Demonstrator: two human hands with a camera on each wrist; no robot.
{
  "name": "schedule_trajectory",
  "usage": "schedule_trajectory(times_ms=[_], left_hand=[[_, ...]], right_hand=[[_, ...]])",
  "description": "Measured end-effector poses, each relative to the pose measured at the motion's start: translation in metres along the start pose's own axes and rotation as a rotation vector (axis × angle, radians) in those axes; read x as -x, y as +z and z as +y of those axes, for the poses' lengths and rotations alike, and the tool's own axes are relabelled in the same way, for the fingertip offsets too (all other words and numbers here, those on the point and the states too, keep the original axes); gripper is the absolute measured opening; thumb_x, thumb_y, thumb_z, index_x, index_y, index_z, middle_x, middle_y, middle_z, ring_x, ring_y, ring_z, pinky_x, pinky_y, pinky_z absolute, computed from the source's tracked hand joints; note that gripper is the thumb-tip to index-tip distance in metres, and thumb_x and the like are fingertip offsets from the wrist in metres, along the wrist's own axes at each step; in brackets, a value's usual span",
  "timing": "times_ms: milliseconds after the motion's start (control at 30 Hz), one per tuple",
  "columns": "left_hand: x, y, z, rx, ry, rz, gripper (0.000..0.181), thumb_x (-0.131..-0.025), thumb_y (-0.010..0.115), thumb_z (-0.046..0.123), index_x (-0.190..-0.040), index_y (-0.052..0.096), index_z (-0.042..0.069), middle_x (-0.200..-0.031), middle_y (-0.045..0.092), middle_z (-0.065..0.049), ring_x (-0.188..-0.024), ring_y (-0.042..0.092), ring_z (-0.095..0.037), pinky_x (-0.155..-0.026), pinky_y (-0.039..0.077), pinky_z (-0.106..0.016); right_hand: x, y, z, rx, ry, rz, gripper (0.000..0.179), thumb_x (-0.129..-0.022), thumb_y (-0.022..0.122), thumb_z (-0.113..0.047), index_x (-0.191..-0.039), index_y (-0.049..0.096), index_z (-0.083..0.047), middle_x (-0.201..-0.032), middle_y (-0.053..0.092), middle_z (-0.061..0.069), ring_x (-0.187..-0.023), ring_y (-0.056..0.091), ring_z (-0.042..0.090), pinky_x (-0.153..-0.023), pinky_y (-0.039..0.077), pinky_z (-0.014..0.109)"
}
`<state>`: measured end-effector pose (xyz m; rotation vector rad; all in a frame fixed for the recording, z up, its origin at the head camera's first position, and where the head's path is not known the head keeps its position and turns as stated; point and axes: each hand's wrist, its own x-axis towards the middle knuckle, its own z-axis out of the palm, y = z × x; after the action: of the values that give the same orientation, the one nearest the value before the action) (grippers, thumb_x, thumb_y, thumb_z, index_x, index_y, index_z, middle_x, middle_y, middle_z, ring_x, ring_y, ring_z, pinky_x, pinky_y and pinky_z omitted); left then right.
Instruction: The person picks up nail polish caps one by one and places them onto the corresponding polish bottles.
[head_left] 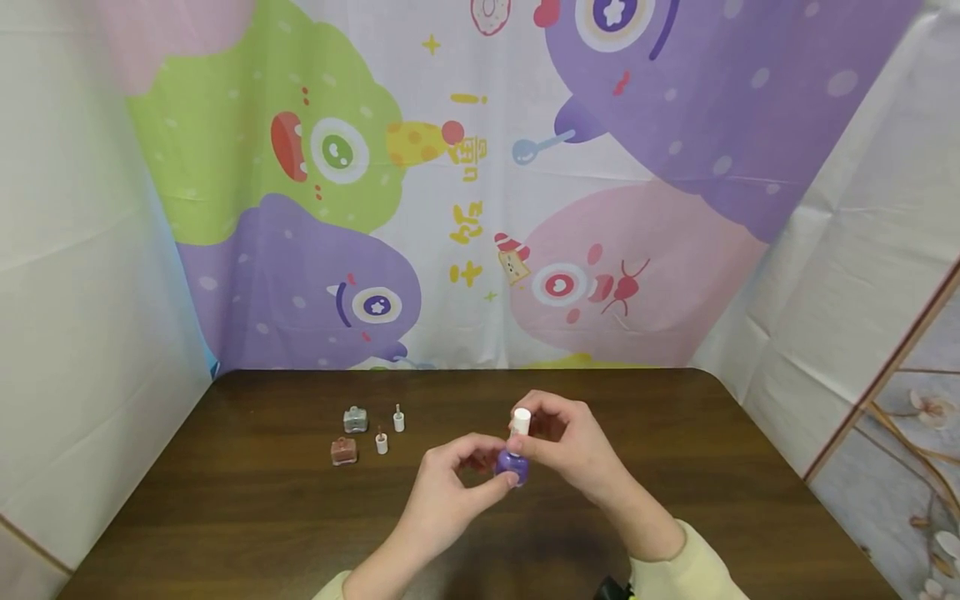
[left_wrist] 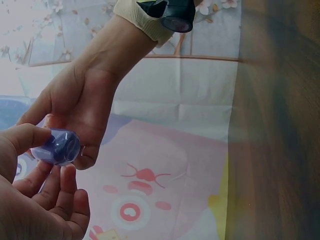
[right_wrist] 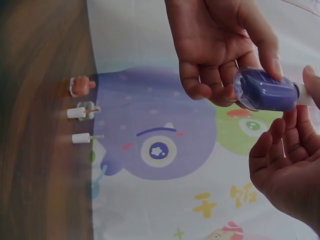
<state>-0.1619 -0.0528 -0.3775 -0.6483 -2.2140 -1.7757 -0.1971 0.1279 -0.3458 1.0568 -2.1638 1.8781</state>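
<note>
A small nail polish bottle of purple polish is held above the dark table between both hands. My left hand pinches its glass body between thumb and fingers; the left wrist view shows the clear bottom of the bottle facing outward. With thumb and fingers my right hand grips the white cap at the top. In the right wrist view the purple bottle lies sideways, its cap at the neck and partly hidden by the right thumb.
On the table's left part stand a silver-grey polish bottle and a reddish-brown one, both uncapped. Beside them two white caps stand with their brushes upward. A patterned cloth hangs behind the wooden table.
</note>
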Motion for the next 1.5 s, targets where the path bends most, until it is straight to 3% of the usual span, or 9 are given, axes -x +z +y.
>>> schedule_trajectory(times_ms=[267, 467, 733, 967, 1133, 1500], left_hand=[[0.0, 0.001, 0.0, 0.004, 0.003, 0.004, 0.022, -0.075, 0.079, 0.015, -0.095, 0.071, 0.019, -0.081, 0.067, 0.006, -0.074, 0.061, -0.02, -0.069, 0.051, -0.029], [0.001, 0.001, -0.001, 0.002, 0.01, 0.0, 0.021, -0.076, 0.078, 0.018, -0.095, 0.071, 0.016, -0.08, 0.067, 0.002, -0.074, 0.06, -0.023, -0.069, 0.05, -0.026], [0.001, 0.001, 0.0, 0.014, 0.02, -0.001, 0.021, -0.076, 0.078, 0.019, -0.095, 0.07, 0.014, -0.082, 0.069, 0.002, -0.075, 0.06, -0.019, -0.07, 0.05, -0.028], [0.001, -0.001, 0.0, 0.01, 0.002, 0.005, 0.022, -0.075, 0.079, 0.018, -0.095, 0.07, 0.015, -0.083, 0.069, 0.002, -0.075, 0.06, -0.018, -0.07, 0.05, -0.027], [0.002, -0.001, 0.001, 0.005, -0.013, -0.005, 0.022, -0.075, 0.079, 0.019, -0.095, 0.07, 0.014, -0.085, 0.07, 0.001, -0.075, 0.06, -0.019, -0.071, 0.049, -0.026], [0.002, -0.003, 0.002, 0.023, 0.0, -0.01, 0.023, -0.076, 0.078, 0.017, -0.097, 0.07, 0.013, -0.087, 0.07, 0.0, -0.077, 0.059, -0.01, -0.073, 0.049, -0.025]], right_hand=[[-0.001, 0.004, 0.0, 0.013, 0.027, 0.039, 0.021, -0.079, 0.076, -0.014, -0.086, 0.058, -0.005, -0.079, 0.056, -0.001, -0.068, 0.052, 0.01, -0.057, 0.047, 0.025], [0.0, 0.006, 0.002, 0.015, 0.045, 0.044, 0.024, -0.079, 0.076, -0.014, -0.09, 0.058, -0.003, -0.082, 0.056, -0.001, -0.07, 0.053, 0.01, -0.06, 0.048, 0.025], [0.002, -0.001, -0.002, -0.078, 0.037, -0.027, 0.03, -0.088, 0.067, -0.014, -0.112, 0.059, 0.001, -0.094, 0.064, 0.004, -0.083, 0.061, 0.012, -0.068, 0.05, 0.024], [0.002, -0.008, -0.005, -0.191, -0.032, -0.122, 0.03, -0.092, 0.056, -0.004, -0.117, 0.055, 0.014, -0.105, 0.07, 0.004, -0.098, 0.065, 0.021, -0.081, 0.054, 0.032], [0.001, -0.008, -0.008, -0.259, -0.057, -0.189, 0.031, -0.094, 0.051, 0.001, -0.121, 0.051, 0.016, -0.11, 0.069, 0.007, -0.107, 0.063, 0.023, -0.085, 0.053, 0.036], [0.002, -0.007, -0.007, -0.225, -0.04, -0.146, 0.027, -0.092, 0.056, 0.0, -0.111, 0.054, 0.018, -0.101, 0.072, 0.001, -0.095, 0.066, 0.015, -0.081, 0.054, 0.03]])
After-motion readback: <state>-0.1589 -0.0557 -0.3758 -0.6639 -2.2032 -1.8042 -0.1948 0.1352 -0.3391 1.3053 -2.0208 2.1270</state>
